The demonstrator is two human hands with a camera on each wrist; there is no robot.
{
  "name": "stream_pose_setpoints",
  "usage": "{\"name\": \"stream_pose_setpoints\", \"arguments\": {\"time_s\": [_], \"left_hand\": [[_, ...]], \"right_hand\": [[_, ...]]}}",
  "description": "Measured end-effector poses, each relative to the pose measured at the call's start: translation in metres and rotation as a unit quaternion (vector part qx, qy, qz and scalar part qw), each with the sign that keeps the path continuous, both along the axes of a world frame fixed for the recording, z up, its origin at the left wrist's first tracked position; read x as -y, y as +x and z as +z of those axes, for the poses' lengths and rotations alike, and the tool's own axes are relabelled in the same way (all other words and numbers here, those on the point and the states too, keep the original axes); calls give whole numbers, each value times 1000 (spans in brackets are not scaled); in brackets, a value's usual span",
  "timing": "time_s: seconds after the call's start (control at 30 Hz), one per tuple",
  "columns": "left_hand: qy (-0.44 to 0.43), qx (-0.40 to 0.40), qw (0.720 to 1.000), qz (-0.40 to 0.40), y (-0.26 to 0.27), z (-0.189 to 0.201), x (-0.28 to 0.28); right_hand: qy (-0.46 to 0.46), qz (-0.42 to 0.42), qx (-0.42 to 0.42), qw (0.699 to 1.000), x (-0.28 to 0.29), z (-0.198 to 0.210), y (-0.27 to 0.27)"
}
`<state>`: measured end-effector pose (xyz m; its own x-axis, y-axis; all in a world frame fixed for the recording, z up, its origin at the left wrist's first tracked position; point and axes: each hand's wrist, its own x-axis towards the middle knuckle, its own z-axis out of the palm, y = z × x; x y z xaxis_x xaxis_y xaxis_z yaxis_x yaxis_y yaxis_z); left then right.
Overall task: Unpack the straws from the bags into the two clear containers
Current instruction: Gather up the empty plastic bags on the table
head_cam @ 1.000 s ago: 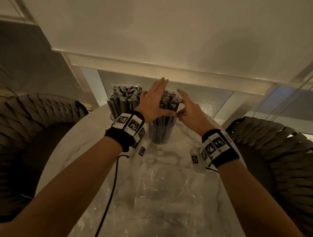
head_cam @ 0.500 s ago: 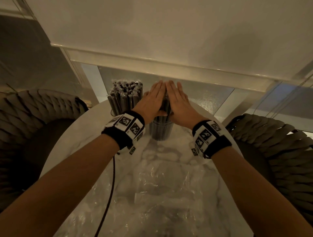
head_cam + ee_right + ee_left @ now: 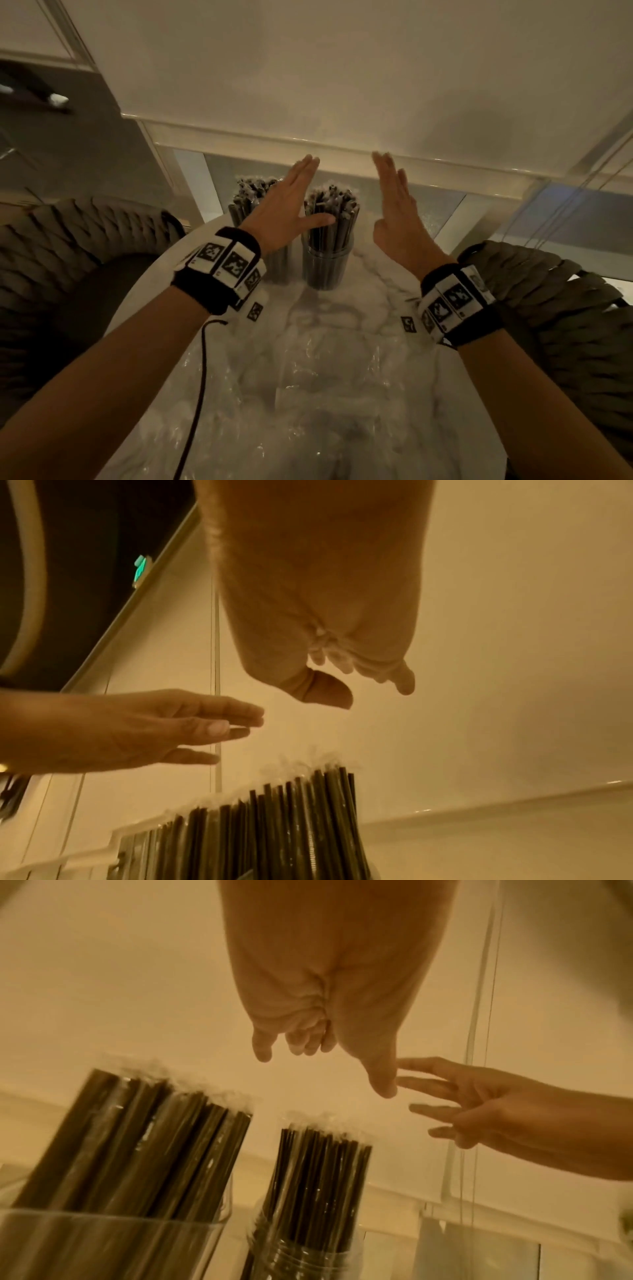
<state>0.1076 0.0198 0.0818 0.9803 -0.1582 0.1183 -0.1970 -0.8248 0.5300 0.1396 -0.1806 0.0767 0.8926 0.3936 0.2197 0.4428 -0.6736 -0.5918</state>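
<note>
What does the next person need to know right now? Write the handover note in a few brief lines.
Left hand: open, flat, empty, thumb across the right bundle of dark wrapped straws.
Right hand: open, empty, apart from it.
Both round clear containers, left and right, stand full at the far end of the white marble table.
Crumpled clear plastic bags lie near, seemingly empty.
Left: probably just clearing the bags.
</note>
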Motion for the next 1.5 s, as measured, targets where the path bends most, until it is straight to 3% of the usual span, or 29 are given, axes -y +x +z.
{"name": "stream_pose_setpoints", "arguments": {"time_s": [0.13,0.2,0.27,0.37,0.43,0.53,0.67,0.8,0.9,1.0,1.13,1.23,1.33,1.43,1.5], "left_hand": [[-46,49,997,40,-46,0,-5],[-68,44,995,58,-69,-12,-6],[-77,19,995,58,-89,-29,-4],[-72,-13,996,42,-116,-53,2],[-93,-44,994,47,-133,-64,5],[-117,-76,989,58,-153,-74,5],[-126,-165,974,96,-167,-76,9],[-186,-250,946,86,-167,-62,18],[-336,-261,898,109,-164,-45,25],[-469,-192,855,113,-165,-23,15],[-587,-83,796,119,-176,15,-27],[-566,-54,802,181,-187,23,-73],[-508,-63,811,284,-204,-5,-116],[-396,-82,830,385,-225,-60,-149],[-302,-131,847,418,-236,-104,-164]], "right_hand": [[73,-39,12,997,21,-12,-45],[76,-31,-32,996,22,-38,-74],[-54,9,-128,990,18,-80,-100],[-289,25,-323,901,16,-138,-134],[-347,-3,-311,885,20,-161,-150],[-371,-60,-246,894,33,-165,-156],[-241,-96,-178,949,53,-106,-145],[-27,-67,-68,995,65,-17,-152],[119,-44,-63,990,59,24,-164],[270,-34,-93,958,42,44,-171],[284,-66,-79,953,7,42,-172],[280,-58,-119,951,-37,20,-173],[259,-48,-192,945,-88,-16,-179],[107,-45,-297,948,-126,-68,-185],[-24,-21,-387,921,-142,-104,-192]]}}
